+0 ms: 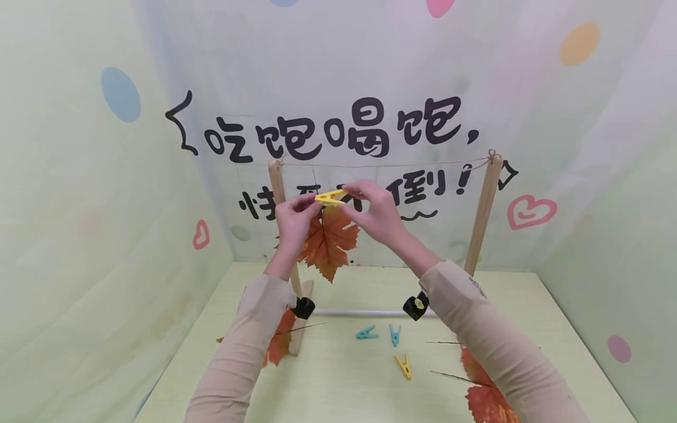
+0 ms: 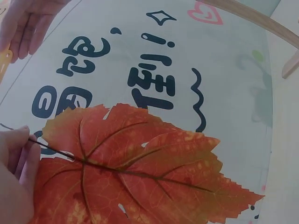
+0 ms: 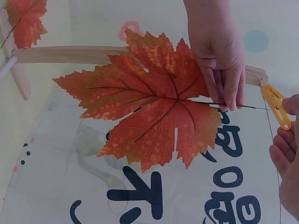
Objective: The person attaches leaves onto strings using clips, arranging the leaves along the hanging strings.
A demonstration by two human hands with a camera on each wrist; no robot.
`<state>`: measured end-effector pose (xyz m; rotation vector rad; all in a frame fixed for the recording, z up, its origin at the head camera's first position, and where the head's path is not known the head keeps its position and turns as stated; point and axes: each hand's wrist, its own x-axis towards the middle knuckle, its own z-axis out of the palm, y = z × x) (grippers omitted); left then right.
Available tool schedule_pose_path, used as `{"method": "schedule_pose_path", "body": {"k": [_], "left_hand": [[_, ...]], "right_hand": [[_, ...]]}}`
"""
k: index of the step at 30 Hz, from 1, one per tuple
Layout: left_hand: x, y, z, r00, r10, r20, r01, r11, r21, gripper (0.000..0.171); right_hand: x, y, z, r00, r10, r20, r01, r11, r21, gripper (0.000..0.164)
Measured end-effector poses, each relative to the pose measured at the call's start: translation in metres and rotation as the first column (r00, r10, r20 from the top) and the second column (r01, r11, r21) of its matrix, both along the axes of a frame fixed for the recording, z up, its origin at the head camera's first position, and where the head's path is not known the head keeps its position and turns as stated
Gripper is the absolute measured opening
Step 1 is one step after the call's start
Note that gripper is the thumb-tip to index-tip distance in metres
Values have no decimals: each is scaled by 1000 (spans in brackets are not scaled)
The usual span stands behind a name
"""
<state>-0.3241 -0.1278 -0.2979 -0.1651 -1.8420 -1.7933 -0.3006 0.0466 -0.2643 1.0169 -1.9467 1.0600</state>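
My left hand [image 1: 292, 222] pinches the dark stem of an orange-red maple leaf [image 1: 329, 242], which hangs below the fingers with its tip down. In the right wrist view the stem [image 3: 205, 102] runs between thumb and fingers, its thin end poking out past them. My right hand [image 1: 379, 214] holds a yellow clothespin [image 1: 331, 198] between thumb and fingers, close to the left fingertips in the head view. In the right wrist view the clothespin [image 3: 277, 107] overlaps the twine [image 3: 275, 158] near the post's top. The twine [image 1: 381, 166] stretches between two wooden posts.
The right wooden post [image 1: 482, 217] stands behind my right forearm. A white bar [image 1: 359, 312] joins the frame low down. On the table lie two blue clothespins [image 1: 366, 333], another yellow clothespin [image 1: 404, 366], a leaf [image 1: 279, 341] at left and more leaves [image 1: 489, 404] at right.
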Motion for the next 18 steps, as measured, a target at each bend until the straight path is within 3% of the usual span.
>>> {"method": "schedule_pose_path", "body": {"k": [9, 18], "left_hand": [[-1, 8, 8, 996, 82, -37, -80, 996, 43, 23], [-6, 10, 8, 991, 122, -50, -120, 992, 41, 20]], "right_hand": [[-6, -4, 10, 1000, 0, -16, 0, 999, -32, 28], [-10, -5, 22, 996, -87, -23, 86, 995, -52, 28]]}}
